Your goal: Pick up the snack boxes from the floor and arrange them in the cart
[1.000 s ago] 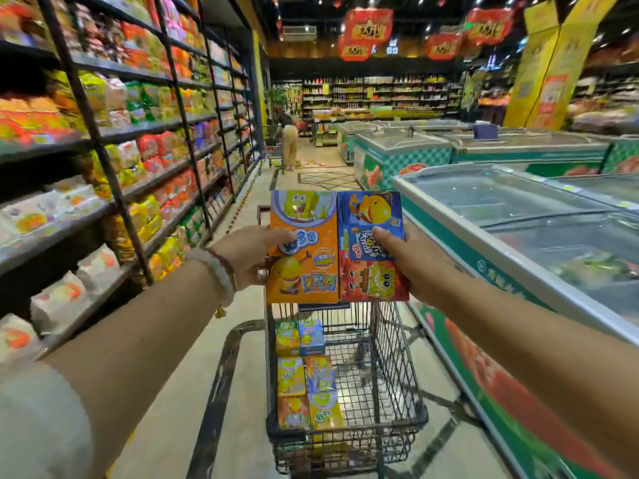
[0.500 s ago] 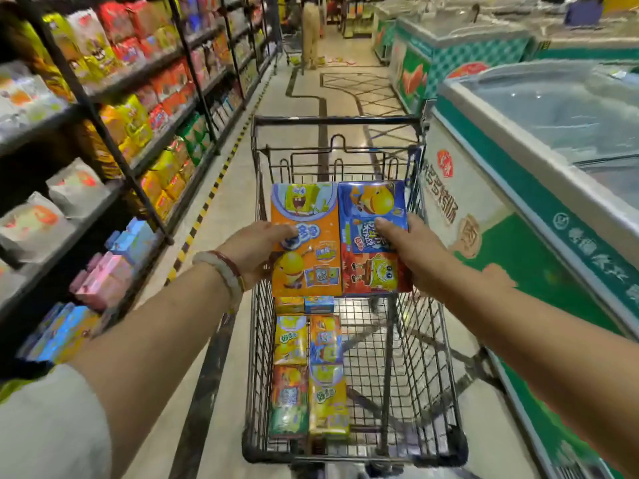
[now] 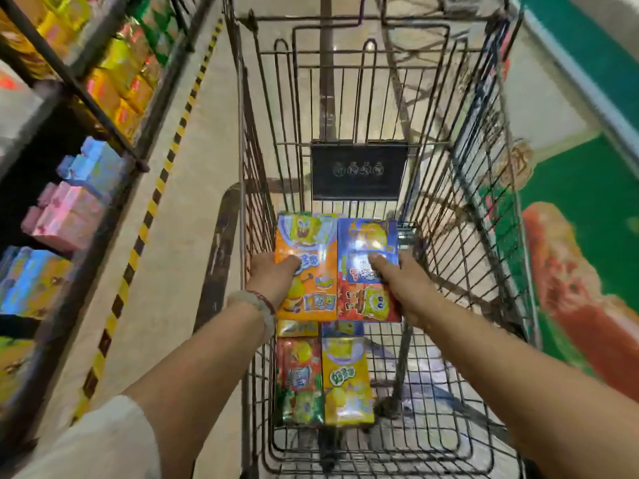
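My left hand (image 3: 276, 276) grips the orange cardboard snack box (image 3: 307, 267); my right hand (image 3: 401, 285) grips the blue-and-red one (image 3: 368, 271). Both hang inside the black wire cart (image 3: 484, 188), beyond the boxes laid at its near left (image 3: 325, 378). Setting down remains.

Orange box (image 3: 306, 267): blue rounded Chinese characters across the middle, partly under a thumb, too blurred to read.
Blue-and-red box (image 3: 367, 271): small print, not readable.
Yellow box (image 3: 346, 380) near the cart's near edge: green logo of three Chinese characters, blurred.
Black placard (image 3: 359, 170) on the cart's far wall: four round pictograms, no readable words.
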A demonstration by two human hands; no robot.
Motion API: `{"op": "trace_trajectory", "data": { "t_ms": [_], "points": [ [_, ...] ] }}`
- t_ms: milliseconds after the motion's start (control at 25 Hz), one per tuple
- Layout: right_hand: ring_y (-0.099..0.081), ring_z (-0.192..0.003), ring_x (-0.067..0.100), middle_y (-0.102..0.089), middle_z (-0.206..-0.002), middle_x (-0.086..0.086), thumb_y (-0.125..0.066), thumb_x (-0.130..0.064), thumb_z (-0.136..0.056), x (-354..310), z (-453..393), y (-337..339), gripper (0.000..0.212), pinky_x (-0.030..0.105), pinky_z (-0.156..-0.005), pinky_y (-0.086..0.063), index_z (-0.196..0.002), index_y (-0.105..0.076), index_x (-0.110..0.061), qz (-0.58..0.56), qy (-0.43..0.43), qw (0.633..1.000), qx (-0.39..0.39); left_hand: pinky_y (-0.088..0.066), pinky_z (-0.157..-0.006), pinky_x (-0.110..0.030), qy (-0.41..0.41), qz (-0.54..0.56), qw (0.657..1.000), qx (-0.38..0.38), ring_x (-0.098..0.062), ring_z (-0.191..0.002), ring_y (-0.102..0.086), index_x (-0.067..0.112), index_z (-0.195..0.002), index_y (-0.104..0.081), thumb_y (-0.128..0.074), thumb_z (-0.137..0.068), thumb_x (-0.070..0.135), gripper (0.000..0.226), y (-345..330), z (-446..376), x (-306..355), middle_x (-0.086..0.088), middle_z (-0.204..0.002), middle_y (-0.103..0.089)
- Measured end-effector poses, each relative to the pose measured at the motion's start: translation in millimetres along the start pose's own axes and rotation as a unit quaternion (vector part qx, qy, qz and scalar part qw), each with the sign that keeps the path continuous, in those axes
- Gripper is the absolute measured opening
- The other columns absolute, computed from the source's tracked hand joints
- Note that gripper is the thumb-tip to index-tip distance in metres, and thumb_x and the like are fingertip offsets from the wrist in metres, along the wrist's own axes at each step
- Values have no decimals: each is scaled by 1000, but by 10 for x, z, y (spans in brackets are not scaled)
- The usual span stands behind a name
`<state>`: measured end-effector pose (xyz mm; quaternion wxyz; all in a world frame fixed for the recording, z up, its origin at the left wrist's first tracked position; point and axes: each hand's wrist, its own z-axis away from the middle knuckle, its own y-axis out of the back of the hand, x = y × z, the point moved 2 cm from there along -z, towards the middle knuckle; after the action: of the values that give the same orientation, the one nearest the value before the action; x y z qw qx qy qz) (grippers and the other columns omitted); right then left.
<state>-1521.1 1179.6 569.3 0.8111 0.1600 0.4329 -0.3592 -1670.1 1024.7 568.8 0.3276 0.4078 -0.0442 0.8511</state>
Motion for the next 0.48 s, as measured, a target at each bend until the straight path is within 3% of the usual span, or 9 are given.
{"op": "trace_trajectory", "data": {
  "t_ms": [80, 160, 240, 320, 400, 480],
  "points": [
    [-70, -91, 31, -66, -116, 17, -67, -32, -84, 221, -263, 46, 40, 54, -79, -57, -118, -55, -14, 8, -10, 1000, -1, -51, -74, -68, 25, -15, 999, 17, -43, -85, -67, 3, -109, -53, -63, -49, 49, 76, -119, -659, -467, -22, -98, -68],
    [-71, -81, 26, -71, -103, 14, -62, -24, -89, 381, -460, 106, 19, 50, -78, -58, -105, -61, -13, -3, -13, 1000, 3, -51, -77, -66, 16, -32, 998, 49, -46, -91, -65, 4, -114, -54, -61, -48, 52, 82, -266, -758, -484, -25, -105, -66],
    [-71, -65, 17, -72, -87, 9, -59, -19, -91, 522, -611, 149, 6, 41, -67, -61, -91, -63, -15, -17, -27, 999, 17, -53, -86, -51, -1, -52, 994, 97, -38, -97, -63, 4, -108, -57, -64, -62, 41, 60, -384, -511, -252, -20, -103, -65],
    [-69, -56, 13, -74, -72, 1, -58, -17, -92, 693, -742, 167, 7, 35, -57, -61, -89, -64, -13, -22, -46, 999, 19, -48, -87, -34, -12, -86, 986, 139, -26, -98, -56, 4, -110, -58, -61, -81, 23, 35, -460, -434, -230, -10, -100, -59],
    [-70, -58, 14, -74, -72, 1, -60, -18, -90, 871, -846, 156, 14, 37, -61, -61, -98, -65, -7, -10, -66, 998, 9, -41, -91, -32, 26, -99, 978, 184, -28, -106, -51, 1, -114, -56, -55, -87, 18, 32, -523, -511, -421, -8, -109, -54],
    [-71, -63, 16, -73, -83, 7, -62, -19, -90, 1003, -902, 92, 16, 41, -68, -60, -100, -65, -8, 4, -76, 997, -3, -41, -101, -39, 58, -112, 967, 220, -36, -119, -49, 1, -123, -54, -51, -89, 18, 39, -538, -629, -637, -17, -127, -53]
  ]
}}
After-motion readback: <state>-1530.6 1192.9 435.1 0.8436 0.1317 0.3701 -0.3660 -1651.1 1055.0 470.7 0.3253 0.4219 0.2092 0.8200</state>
